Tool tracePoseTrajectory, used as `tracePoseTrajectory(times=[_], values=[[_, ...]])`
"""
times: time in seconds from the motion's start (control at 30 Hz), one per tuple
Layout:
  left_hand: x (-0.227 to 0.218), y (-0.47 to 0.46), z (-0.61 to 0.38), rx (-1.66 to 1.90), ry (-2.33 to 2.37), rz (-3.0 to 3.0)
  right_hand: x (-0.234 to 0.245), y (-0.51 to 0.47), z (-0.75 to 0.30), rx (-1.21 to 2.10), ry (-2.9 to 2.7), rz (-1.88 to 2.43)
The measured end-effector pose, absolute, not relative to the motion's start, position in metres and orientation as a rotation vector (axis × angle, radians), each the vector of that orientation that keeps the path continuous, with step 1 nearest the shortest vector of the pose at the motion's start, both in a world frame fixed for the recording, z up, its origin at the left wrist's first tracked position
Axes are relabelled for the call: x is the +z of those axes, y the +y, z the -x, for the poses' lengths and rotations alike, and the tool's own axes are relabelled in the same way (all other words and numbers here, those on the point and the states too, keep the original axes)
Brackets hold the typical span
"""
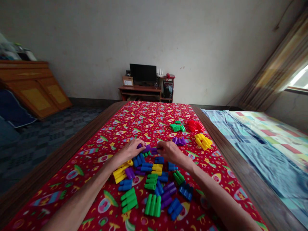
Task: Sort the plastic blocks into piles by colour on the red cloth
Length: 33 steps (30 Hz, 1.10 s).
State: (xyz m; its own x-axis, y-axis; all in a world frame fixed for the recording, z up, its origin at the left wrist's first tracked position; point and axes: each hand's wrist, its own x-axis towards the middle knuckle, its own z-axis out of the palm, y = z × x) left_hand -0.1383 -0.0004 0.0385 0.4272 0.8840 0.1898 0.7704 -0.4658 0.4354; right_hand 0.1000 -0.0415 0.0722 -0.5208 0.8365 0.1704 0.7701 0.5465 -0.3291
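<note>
My left hand and my right hand meet over the red patterned tablecloth, fingers pinched on purple plastic blocks held between them. Just below the hands lies a loose heap of blue, green, yellow and purple blocks. Farther off sit sorted clusters: green blocks, red blocks, yellow blocks and purple blocks. Whether the held purple pieces are joined together is hidden by my fingers.
The wooden table edge borders a bed with a blue and patchwork cover on the right. A low desk with a monitor stands at the far wall. A wooden cabinet is at the left.
</note>
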Motion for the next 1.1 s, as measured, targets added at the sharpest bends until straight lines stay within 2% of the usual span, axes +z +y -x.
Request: tracePoseTrajectory(times=[0.23,0.43,0.57,0.77,0.9,1.1], values=[[0.043,0.0,0.143,0.584,1.513,-2.29,0.09,-0.015,-0.176,0.276,-2.48,1.664],[0.039,0.0,0.144,0.514,1.533,-2.248,0.095,-0.023,-0.183,-0.055,-2.45,1.925],[0.046,-0.006,0.13,0.58,1.469,-2.291,0.092,-0.032,-0.153,-0.017,-2.43,1.677],[0.054,-0.016,0.113,0.689,1.454,-2.165,0.052,-0.031,-0.097,0.164,-2.648,0.844],[0.054,-0.015,0.114,0.639,1.511,-2.206,0.037,-0.026,-0.082,0.175,-2.683,0.923],[0.049,-0.012,0.122,0.493,1.524,-2.275,0.047,-0.029,-0.09,0.209,-2.579,1.124]])
